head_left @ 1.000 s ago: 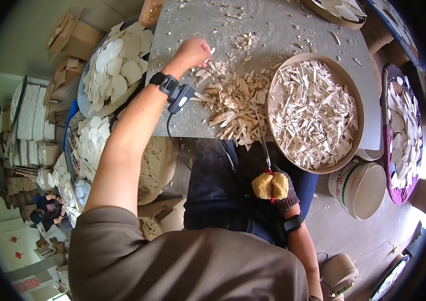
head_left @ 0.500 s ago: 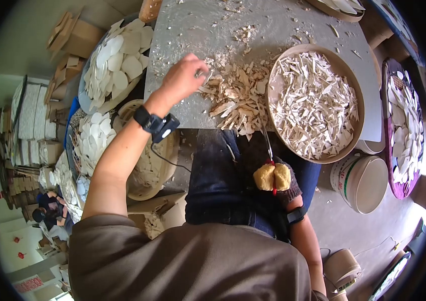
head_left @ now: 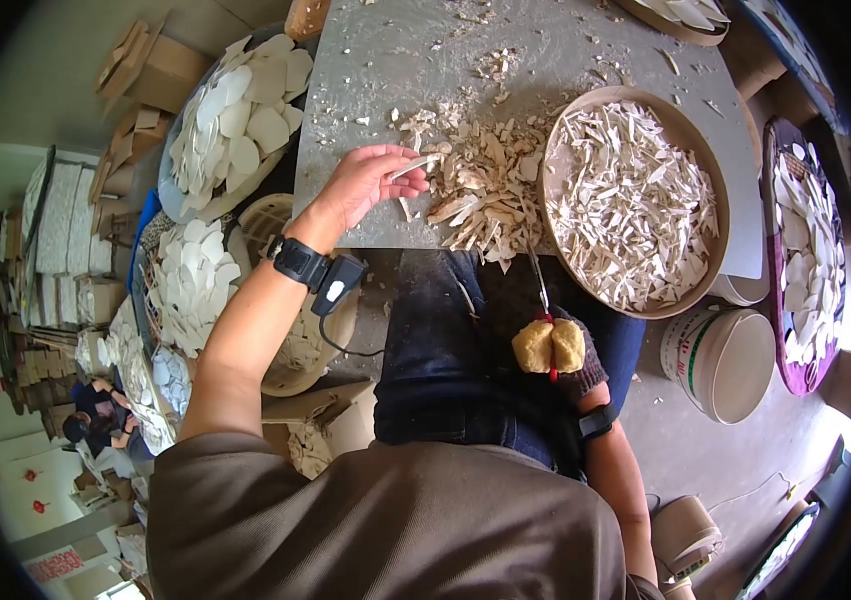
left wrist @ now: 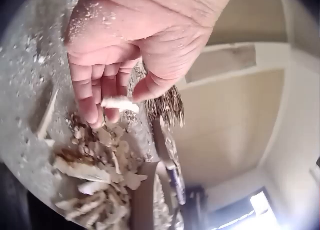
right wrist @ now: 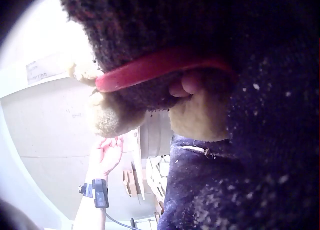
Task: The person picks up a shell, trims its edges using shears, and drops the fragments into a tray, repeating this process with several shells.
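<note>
My left hand [head_left: 370, 190] is over the near left part of the grey table [head_left: 365, 90], pinching a pale, thin strip [left wrist: 120, 104] between thumb and fingers. Beside the fingertips spreads a heap of cream and brownish dried strips [head_left: 490, 190]. Low over the lap, my right hand [head_left: 583, 375] wears a dark knitted glove and grips scissors [head_left: 542, 290]. Their red handle [right wrist: 145, 72] has yellow foam [head_left: 533, 347] around it, and the metal blades point toward the table edge. Most of the right fingers are hidden behind the foam.
Right of the heap is a round tray [head_left: 545, 195] full of white strips, overhanging the table's near edge. A white bucket [head_left: 740, 365] stands on the floor below it. Baskets of pale flat slices [head_left: 245, 120] line the left side. A cable hangs from the left wrist camera [head_left: 338, 285].
My left hand has come nearer along the table, turned palm up and loosened its curled fingers, showing the strip in its pinch. The right hand and scissors stay nearly in place.
</note>
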Action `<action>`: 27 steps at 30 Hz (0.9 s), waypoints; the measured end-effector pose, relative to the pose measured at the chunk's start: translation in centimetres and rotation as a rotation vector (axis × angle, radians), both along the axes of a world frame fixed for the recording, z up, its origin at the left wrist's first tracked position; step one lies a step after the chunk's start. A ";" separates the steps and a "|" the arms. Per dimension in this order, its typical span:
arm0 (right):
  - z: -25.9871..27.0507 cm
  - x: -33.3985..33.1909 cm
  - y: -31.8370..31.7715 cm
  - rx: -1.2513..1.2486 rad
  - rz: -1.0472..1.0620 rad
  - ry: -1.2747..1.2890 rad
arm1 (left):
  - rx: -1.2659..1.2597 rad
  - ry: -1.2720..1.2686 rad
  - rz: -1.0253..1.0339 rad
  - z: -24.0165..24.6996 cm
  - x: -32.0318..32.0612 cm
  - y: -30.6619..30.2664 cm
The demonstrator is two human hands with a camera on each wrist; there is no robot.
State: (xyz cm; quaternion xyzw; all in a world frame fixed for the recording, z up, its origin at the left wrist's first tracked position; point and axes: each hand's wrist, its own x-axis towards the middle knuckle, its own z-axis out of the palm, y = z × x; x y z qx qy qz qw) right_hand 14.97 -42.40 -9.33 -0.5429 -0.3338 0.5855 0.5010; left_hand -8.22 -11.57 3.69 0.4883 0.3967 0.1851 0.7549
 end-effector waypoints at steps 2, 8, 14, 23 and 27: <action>0.5 0.0 0.1 0.014 0.029 -0.128 | 0.013 0.015 -0.017 0.0 -0.1 -0.7; 1.0 0.0 0.3 0.000 0.016 -0.106 | 0.097 0.094 -0.024 0.9 0.7 -2.8; 1.6 0.3 -0.4 -0.017 0.150 0.107 | 0.167 0.022 -0.012 1.2 3.3 -6.8; 2.6 -3.4 2.3 0.366 -0.021 0.637 | 0.274 -0.001 0.116 -2.0 9.6 -12.8; 2.7 -2.3 1.6 0.332 -0.126 -0.197 | 0.310 0.042 0.049 -1.7 11.3 -13.6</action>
